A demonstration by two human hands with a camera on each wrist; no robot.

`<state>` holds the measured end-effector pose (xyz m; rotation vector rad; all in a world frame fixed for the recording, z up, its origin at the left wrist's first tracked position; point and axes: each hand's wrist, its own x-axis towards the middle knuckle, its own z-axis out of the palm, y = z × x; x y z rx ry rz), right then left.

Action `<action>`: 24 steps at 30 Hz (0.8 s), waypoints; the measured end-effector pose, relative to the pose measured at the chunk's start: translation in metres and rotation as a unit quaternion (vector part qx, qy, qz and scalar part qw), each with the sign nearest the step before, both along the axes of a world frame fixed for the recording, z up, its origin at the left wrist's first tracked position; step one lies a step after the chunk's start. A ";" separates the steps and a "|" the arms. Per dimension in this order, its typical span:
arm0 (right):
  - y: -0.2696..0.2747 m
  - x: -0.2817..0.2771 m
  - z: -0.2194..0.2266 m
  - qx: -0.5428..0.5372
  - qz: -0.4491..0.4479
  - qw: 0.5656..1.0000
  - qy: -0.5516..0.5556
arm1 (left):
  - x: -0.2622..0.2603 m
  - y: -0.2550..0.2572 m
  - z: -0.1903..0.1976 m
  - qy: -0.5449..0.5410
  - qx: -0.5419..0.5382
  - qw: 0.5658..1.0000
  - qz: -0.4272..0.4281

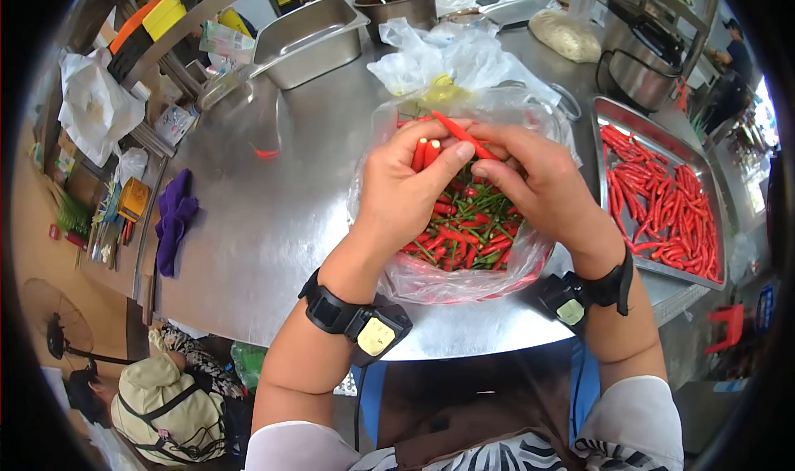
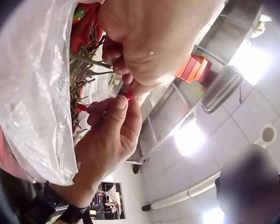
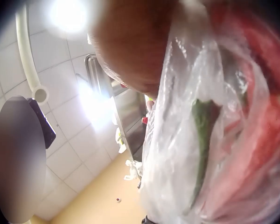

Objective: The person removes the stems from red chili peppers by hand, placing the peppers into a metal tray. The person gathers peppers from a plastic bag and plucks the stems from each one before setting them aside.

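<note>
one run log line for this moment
left hand: holds red chilies | right hand: pinches one chili | below: plastic bag of chilies | tray: right

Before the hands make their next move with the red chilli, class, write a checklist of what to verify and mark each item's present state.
1. Left hand grips several red chillies: ok.
2. Right hand pinches one long red chilli: ok.
3. Clear plastic bag of stemmed chillies sits open under both hands: ok.
4. Steel tray of red chillies lies right of the bag: ok.
5. Stem already off the pinched chilli: cannot tell.
</note>
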<state>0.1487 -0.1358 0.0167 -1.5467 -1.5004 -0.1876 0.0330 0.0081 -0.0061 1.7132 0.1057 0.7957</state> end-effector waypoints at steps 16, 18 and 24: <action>-0.008 -0.008 0.011 -0.072 -0.068 0.987 0.127 | -0.003 -0.011 0.012 -0.156 0.101 0.982 -0.042; -0.006 -0.001 0.004 -0.095 -0.130 0.987 0.026 | -0.006 -0.014 0.016 -0.156 -0.007 0.987 -0.039; -0.004 -0.012 -0.004 -0.152 0.029 0.977 -0.150 | -0.007 0.006 0.016 -0.155 -0.250 0.956 -0.012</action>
